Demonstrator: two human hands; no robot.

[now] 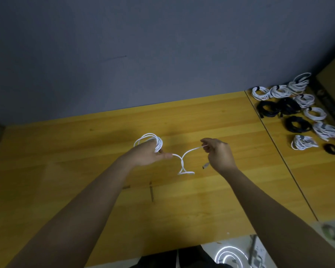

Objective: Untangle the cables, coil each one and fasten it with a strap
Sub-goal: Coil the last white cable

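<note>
A white cable (pixel 182 163) is held above the wooden table (pixel 85 151) between my two hands. My left hand (pixel 149 154) grips several finished loops of it, which stand up over my fingers as a coil (pixel 151 139). From that hand the loose cable sags down, crosses itself in a small loop touching the table, and rises to my right hand (pixel 219 153). My right hand pinches the cable near its end. The plug (pixel 205 165) hangs below that hand.
Several coiled and strapped white cables (pixel 278 91) and black cables (pixel 298 123) lie on the adjoining table at the right. A small black strap roll (pixel 331 148) lies beside them. A power strip (pixel 256 250) and a white coil (pixel 230 256) sit at the near right edge.
</note>
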